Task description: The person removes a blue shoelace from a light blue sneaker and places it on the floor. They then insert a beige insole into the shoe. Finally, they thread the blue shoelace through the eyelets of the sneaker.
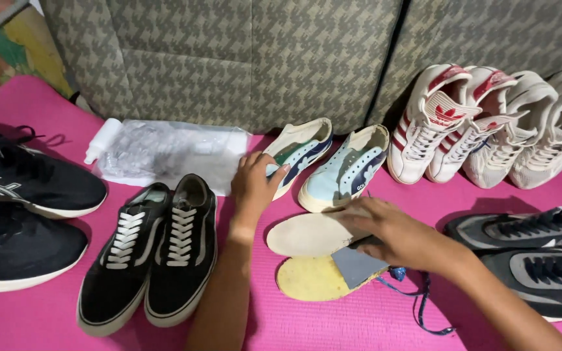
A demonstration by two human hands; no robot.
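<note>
Pink matting [359, 325] carries shoes all round. At twelve o'clock the left hand [253, 185] curls onto a laceless cream-and-blue sneaker [297, 153]. Right hand [391, 234] presses flat on two insoles [307, 257], already removed; blue laces [424, 302] lie at five o'clock.
</note>
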